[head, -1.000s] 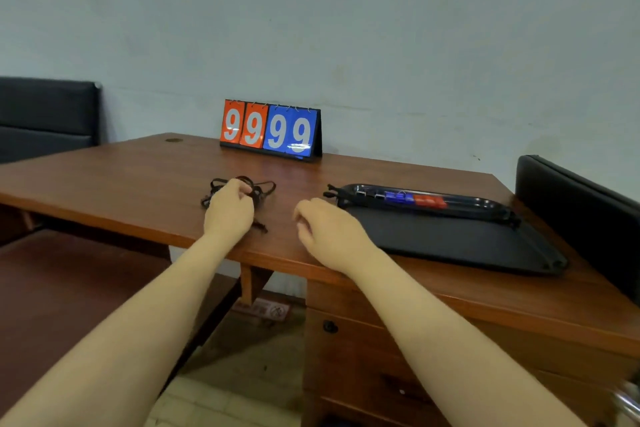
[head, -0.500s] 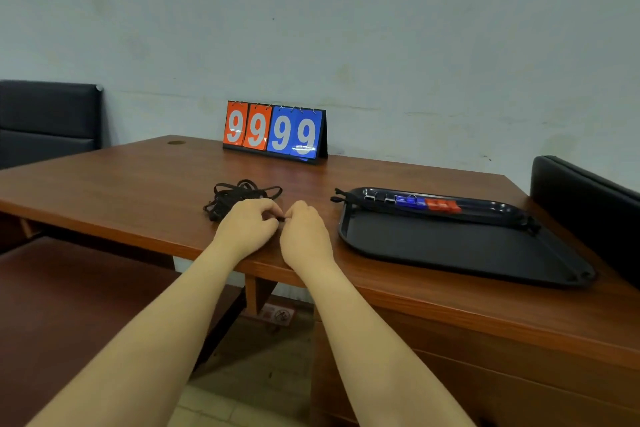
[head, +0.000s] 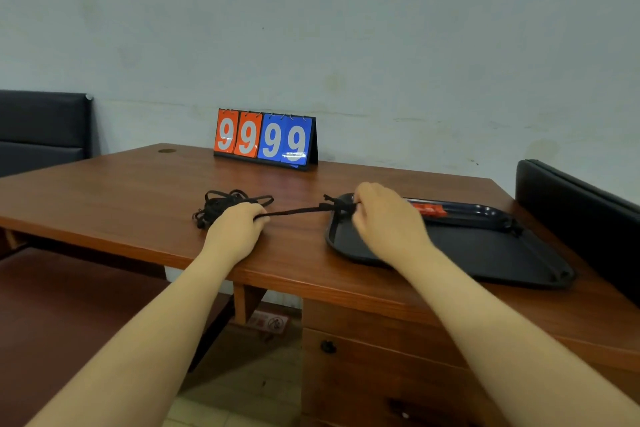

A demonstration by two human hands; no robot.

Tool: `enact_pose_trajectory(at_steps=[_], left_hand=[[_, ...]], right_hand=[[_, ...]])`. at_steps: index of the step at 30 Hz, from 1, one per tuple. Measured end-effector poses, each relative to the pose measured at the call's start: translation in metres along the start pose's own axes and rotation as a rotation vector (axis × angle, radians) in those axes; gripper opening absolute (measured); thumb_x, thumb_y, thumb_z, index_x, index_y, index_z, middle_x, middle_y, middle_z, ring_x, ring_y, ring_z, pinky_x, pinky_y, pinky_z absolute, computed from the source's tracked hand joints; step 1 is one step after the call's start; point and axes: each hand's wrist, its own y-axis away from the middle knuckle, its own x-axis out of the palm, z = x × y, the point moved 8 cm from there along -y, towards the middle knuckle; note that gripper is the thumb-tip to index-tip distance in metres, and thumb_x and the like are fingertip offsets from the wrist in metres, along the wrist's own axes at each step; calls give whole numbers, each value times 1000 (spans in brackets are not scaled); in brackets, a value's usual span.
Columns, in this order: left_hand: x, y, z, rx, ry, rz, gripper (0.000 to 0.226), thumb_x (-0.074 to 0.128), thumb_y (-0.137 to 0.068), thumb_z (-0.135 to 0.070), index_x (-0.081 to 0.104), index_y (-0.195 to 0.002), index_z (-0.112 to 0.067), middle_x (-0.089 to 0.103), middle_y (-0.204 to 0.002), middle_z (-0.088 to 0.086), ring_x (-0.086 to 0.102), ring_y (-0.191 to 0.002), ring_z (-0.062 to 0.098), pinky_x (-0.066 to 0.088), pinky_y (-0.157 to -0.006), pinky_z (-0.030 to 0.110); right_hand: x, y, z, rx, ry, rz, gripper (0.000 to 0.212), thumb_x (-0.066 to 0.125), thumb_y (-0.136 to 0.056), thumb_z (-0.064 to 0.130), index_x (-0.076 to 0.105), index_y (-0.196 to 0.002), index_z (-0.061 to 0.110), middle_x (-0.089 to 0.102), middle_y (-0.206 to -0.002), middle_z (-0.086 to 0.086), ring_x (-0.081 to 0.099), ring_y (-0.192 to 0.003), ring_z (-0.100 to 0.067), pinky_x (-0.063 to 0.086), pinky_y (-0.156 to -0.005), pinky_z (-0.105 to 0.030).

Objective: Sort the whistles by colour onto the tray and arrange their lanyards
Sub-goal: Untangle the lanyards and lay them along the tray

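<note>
A black lanyard (head: 294, 212) is stretched taut between my two hands above the wooden desk. My left hand (head: 237, 227) pinches its left end beside a tangled heap of black lanyards (head: 221, 206). My right hand (head: 384, 218) grips the other end over the left rim of the black tray (head: 485, 253). Red whistles (head: 429, 210) lie along the tray's far edge; my right hand hides whatever lies to their left. A black cord end (head: 516, 227) rests on the tray's right side.
A flip scoreboard (head: 265, 139) showing 99 in orange and 99 in blue stands at the back of the desk (head: 121, 191). Dark padded chairs stand at far left (head: 41, 128) and far right (head: 581, 211). A drawer with a knob (head: 328, 346) is below.
My hands, together at the heap half a second ago, have parted. My right hand has moved right to the tray's rim, drawing one lanyard out straight; my left hand stayed by the heap.
</note>
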Motion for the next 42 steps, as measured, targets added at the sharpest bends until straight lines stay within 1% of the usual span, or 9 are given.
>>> enact_pose_trajectory(at_steps=[9,17,24,29,32,35,38,40,42], left_hand=[[4,-1,-4,43,-77,17,25,51,-94,-36,67,-109,-23,64,-110,-3,59,-99,16,48,-83,32],[0,0,6,-85,-229,-22,32,42,-98,-35,65,-111,-17,60,-109,5,63,-89,23,54,-75,41],[-2,-1,-2,-55,-101,-23,24,39,-99,-25,53,-81,-16,57,-75,-1,52,-65,14,37,-58,30],[-8,8,-14,63,-13,-49,32,34,-101,-24,63,-90,-16,64,-93,0,60,-91,22,44,-79,37],[-7,6,-22,122,-90,-38,31,34,-101,-26,53,-77,-21,54,-76,-3,56,-72,18,44,-67,33],[-3,-4,-34,142,-62,-76,26,40,-100,-24,63,-95,-12,53,-89,1,54,-75,14,48,-75,30],[1,-20,-49,24,90,-136,23,46,-98,-20,61,-114,-14,55,-108,3,54,-93,13,42,-84,26],[10,-25,-54,-151,293,-164,18,53,-95,-20,58,-112,-15,56,-105,0,54,-95,13,42,-82,26],[27,-24,-56,-314,461,-182,13,58,-92,-22,56,-100,-12,57,-93,0,55,-89,18,42,-75,28]], right_hand=[[-15,31,-110,85,183,42,16,44,-97,22,56,-104,16,61,-94,-1,56,-80,-19,50,-68,-38],[-33,56,-161,410,-140,-204,9,47,-96,17,55,-99,16,58,-81,0,56,-67,-14,49,-61,-32],[-39,65,-175,510,-247,-308,14,51,-95,14,61,-104,12,59,-89,1,56,-80,-16,44,-70,-29],[-36,70,-191,636,-380,-347,16,52,-94,14,65,-103,12,60,-91,1,53,-75,-8,40,-65,-23],[-37,70,-198,673,-438,-340,18,55,-93,14,68,-105,12,66,-96,-2,61,-87,-16,42,-74,-25],[-47,66,-210,676,-438,-309,19,55,-93,14,70,-105,11,67,-93,-4,62,-69,-13,40,-61,-19],[-57,60,-228,690,-386,-226,17,55,-92,13,70,-99,13,68,-94,-5,62,-68,-14,46,-66,-25],[-59,57,-237,691,-279,-142,14,55,-90,15,68,-90,18,68,-95,-5,63,-78,-20,49,-75,-33],[-56,61,-244,702,-166,-91,13,54,-88,17,66,-85,20,67,-91,-5,60,-83,-22,47,-73,-33]])
